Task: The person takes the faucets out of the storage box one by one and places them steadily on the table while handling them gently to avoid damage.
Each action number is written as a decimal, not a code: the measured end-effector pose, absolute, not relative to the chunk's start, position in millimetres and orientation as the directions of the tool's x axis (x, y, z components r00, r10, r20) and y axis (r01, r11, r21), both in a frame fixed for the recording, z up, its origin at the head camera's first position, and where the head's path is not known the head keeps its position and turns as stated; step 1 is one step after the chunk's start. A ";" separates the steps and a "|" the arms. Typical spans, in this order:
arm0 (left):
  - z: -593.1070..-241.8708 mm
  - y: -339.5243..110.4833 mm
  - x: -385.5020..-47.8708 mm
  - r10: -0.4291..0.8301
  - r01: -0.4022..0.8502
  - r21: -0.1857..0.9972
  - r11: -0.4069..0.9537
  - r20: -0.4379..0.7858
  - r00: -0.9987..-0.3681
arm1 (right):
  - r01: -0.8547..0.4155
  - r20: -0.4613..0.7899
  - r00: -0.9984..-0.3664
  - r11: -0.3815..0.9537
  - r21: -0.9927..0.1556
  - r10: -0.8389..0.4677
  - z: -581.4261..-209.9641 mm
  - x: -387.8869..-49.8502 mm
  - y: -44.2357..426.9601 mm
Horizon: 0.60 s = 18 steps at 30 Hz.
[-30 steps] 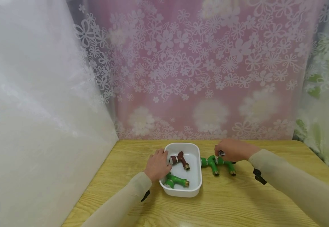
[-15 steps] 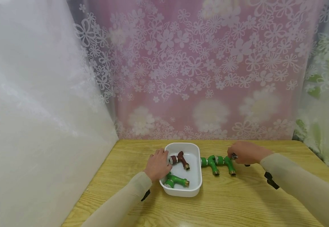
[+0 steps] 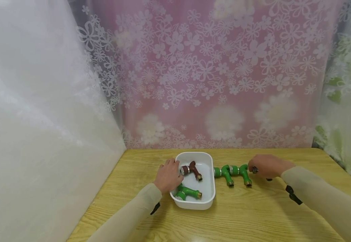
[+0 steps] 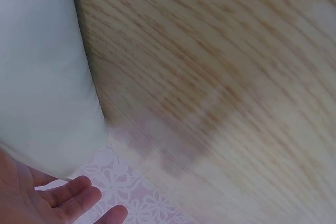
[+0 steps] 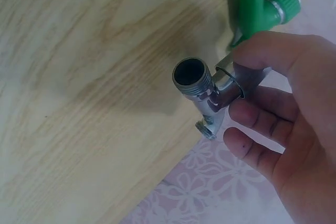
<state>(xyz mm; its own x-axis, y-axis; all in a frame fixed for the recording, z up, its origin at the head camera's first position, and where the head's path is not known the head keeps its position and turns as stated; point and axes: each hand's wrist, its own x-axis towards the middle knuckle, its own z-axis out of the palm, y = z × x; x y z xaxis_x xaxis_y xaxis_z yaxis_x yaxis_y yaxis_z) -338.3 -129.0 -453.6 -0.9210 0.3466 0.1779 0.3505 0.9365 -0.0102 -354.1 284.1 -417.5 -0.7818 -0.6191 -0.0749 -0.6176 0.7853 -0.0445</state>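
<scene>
My left hand rests over the left rim of a white rectangular tray. Its outer fingers hang loosely beside the tray wall in the left wrist view. Inside the tray lie a dark red tap and a green tap with a brass end. My right hand pinches a chrome tap between thumb and fingers, its threaded open end facing the right wrist camera. Just left of that hand, two green taps lie in a row on the table, running from the tray's right side.
The wooden table carries everything. A pink flowered curtain hangs behind its back edge. A white sheet closes off the left side, and a leaf-patterned sheet hangs on the right.
My right hand has moved right with the chrome tap, from over the rightmost green tap to just beyond it, uncovering that tap. My left hand and the tray have stayed in place.
</scene>
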 end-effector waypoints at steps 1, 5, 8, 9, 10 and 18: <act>-453.9 -128.5 -338.5 0.347 0.351 -0.011 0.936 0.178 -0.921 | -0.618 -0.071 -0.781 0.785 -0.048 -0.620 -418.5 -354.1 285.7; -454.4 -127.8 -338.4 0.346 0.350 -0.012 0.937 0.174 -0.922 | -0.598 -0.097 -0.792 0.798 -0.076 -0.603 -423.3 -354.2 289.8; -455.1 -127.9 -338.5 0.350 0.354 -0.007 0.935 0.177 -0.920 | -0.584 -0.133 -0.795 0.806 -0.095 -0.592 -428.0 -354.8 291.9; -455.5 -127.9 -338.7 0.350 0.354 -0.006 0.935 0.175 -0.920 | -0.582 -0.138 -0.795 0.807 -0.095 -0.590 -429.2 -354.8 292.3; -456.0 -128.0 -339.1 0.349 0.354 -0.005 0.935 0.174 -0.921 | -0.577 -0.145 -0.798 0.811 -0.096 -0.585 -430.6 -354.9 292.7; -456.9 -128.3 -339.5 0.341 0.348 0.006 0.937 0.185 -0.922 | -0.600 -0.115 -0.789 0.797 -0.074 -0.604 -429.9 -351.5 293.6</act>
